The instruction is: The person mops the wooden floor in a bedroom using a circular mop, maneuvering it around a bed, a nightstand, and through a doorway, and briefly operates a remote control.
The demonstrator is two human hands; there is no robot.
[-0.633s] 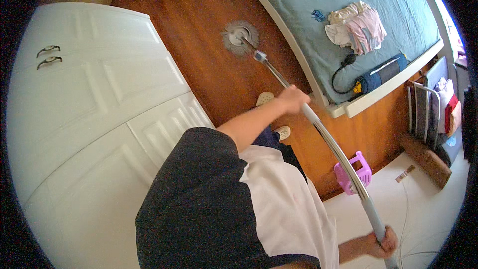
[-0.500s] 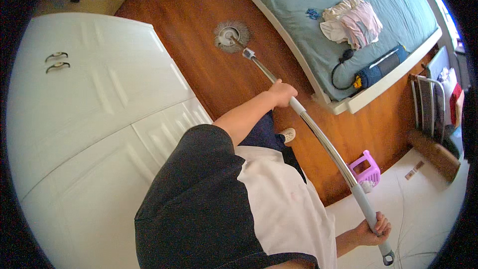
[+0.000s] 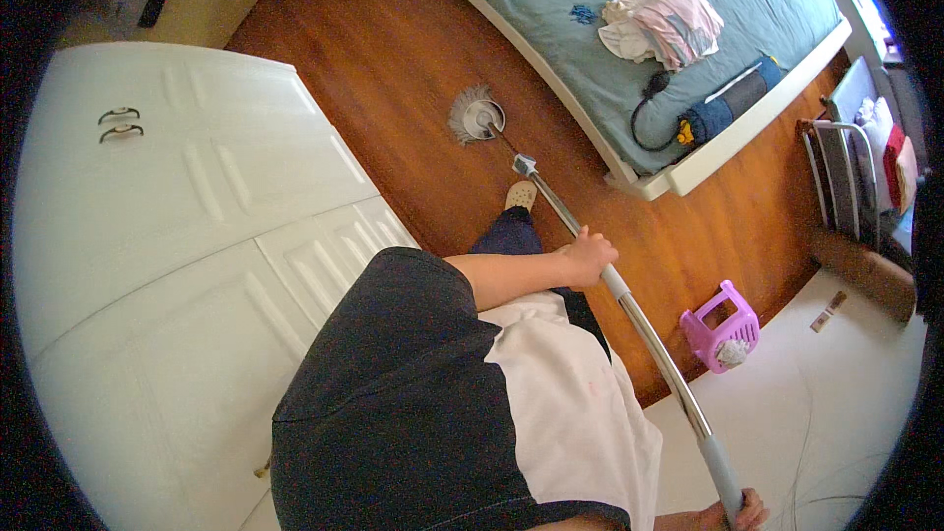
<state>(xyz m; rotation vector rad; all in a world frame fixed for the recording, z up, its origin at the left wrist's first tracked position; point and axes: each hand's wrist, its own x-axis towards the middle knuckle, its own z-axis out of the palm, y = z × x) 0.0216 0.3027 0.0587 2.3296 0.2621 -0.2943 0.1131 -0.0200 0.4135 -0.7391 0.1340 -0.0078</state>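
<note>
A spin mop with a round white head and grey fringe (image 3: 479, 116) rests on the wooden floor, its fringe swept out toward the far left. From it a metal pole (image 3: 657, 349) runs slantwise to the lower right. My left hand (image 3: 590, 259) is closed around the pole's middle, by a light grey sleeve. Near the bottom edge my right hand (image 3: 739, 511) grips the pole's grey upper end, partly cut off by the picture's edge. A cream clog (image 3: 521, 196) on my foot stands close beside the pole, short of the mop head.
White cabinets (image 3: 211, 177) line the left side. A bed (image 3: 531, 0) at the far right bears crumpled clothes (image 3: 664, 22) and a blue rolled cuff (image 3: 728, 103) with a black bulb. A pink plastic stool (image 3: 723, 326) and a folding chair (image 3: 844, 177) stand to the right.
The mop head has been drawn nearer and slightly right, its fringe now trailing far-left. Both hands have moved nearer with the pole. A clogged foot now shows farther forward.
</note>
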